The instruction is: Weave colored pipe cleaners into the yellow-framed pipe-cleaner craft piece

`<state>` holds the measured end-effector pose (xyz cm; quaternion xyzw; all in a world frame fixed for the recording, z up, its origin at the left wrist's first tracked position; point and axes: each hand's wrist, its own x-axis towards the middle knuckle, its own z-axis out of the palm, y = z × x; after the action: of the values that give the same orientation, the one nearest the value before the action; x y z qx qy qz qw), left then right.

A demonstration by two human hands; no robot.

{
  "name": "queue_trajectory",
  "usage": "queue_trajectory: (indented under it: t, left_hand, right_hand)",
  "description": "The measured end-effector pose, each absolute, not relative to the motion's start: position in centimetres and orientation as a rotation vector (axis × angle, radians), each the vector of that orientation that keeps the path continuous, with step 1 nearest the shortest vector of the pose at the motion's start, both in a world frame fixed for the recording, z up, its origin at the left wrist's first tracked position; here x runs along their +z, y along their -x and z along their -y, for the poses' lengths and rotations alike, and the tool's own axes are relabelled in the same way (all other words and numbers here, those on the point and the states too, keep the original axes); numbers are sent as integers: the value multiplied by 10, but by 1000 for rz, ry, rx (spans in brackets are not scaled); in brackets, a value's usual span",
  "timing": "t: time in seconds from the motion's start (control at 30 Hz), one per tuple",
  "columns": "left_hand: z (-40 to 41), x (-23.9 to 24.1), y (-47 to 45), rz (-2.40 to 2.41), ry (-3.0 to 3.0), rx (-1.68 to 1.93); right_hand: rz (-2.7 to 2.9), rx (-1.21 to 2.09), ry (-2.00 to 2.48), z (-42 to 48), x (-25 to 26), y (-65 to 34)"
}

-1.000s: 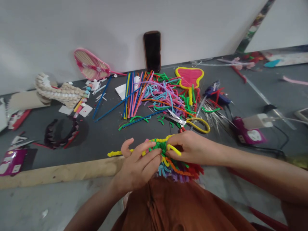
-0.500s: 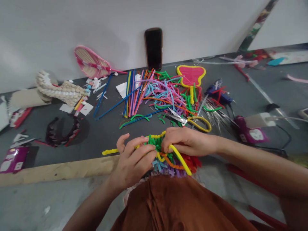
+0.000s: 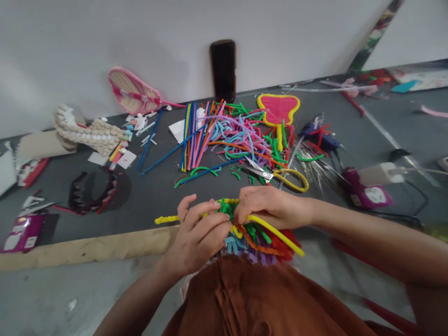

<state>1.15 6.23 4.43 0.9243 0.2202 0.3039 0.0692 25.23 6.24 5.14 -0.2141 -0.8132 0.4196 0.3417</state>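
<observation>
Both hands work close to my lap on a bundle of bent pipe cleaners (image 3: 261,240) in green, orange, red, blue and purple. My left hand (image 3: 199,235) pinches the bundle's left side, fingers curled against it. My right hand (image 3: 271,207) is closed on a yellow pipe cleaner (image 3: 280,233) that runs from under its fingers down to the right, over the bundle. Another yellow end (image 3: 166,218) sticks out to the left of my left hand.
A heap of coloured pipe cleaners (image 3: 231,135) and yellow-handled scissors (image 3: 280,176) lie on the grey mat beyond my hands. A dark phone (image 3: 223,70) leans on the wall. A pink fan (image 3: 135,95), a red-and-yellow craft shape (image 3: 278,108) and a black headband (image 3: 93,191) lie around.
The yellow pipe cleaner in my right hand was a small loop, then got drawn out into a long strand toward the lower right. Both hands stayed on the bundle.
</observation>
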Motion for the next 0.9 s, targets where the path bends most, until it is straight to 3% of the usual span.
queue_trajectory:
  t: [0.53,0.9]
  left_hand:
    - [-63,47,-15,-654,-2845,893]
    - [-62,48,-17,-659,-2898,841]
  right_hand:
    - [2117,1056,776,-54,46,-242]
    - [1991,1105,1258,-40,51,-232]
